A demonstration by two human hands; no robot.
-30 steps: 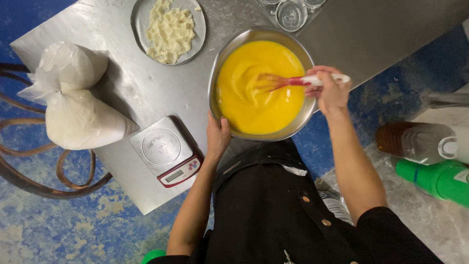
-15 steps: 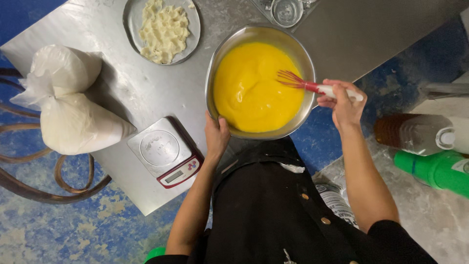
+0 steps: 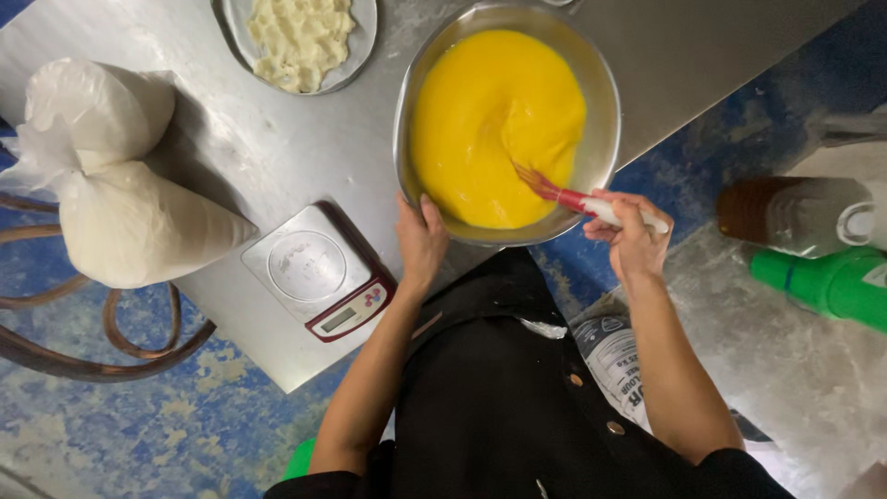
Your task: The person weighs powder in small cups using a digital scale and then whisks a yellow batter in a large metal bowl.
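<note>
— Two hands at work, both bare. What does each one have?

— Nearest the body, the left hand [image 3: 420, 242] is cupped against the near rim of the round steel mixing bowl [image 3: 599, 139], thumb and fingers spread along the metal. The right hand [image 3: 633, 233] is curled tight around the pale handle of a red-wired whisk [image 3: 559, 191], just outside the bowl's near right edge.

— And the whisk itself?

— It slants down into the bowl, its red wires dipped in the smooth yellow batter [image 3: 490, 120] near the lower right of the pool. The batter fills most of the bowl.

— Where does the bowl sit?

— On the grey metal counter [image 3: 277, 157], at its near edge, right in front of the person's black apron.

— What lies beside it?

— Left of the left hand, near the counter's corner, stands a small digital kitchen scale with a round silver platform and a dark red body [image 3: 319, 273]. Further left are two knotted clear plastic bags of white powder [image 3: 120, 185], one leaning on the other. Beyond the scale, at the far edge, a round metal plate holding pale cream-coloured pieces [image 3: 300, 39] sits just beside the bowl.

— Anything off the counter?

— To the right, well apart from the bowl, a green plastic bottle [image 3: 827, 286] lies by a clear container with brown contents [image 3: 795, 214]. A curved wooden chair frame [image 3: 92, 342] shows at the left over the blue floor.
</note>
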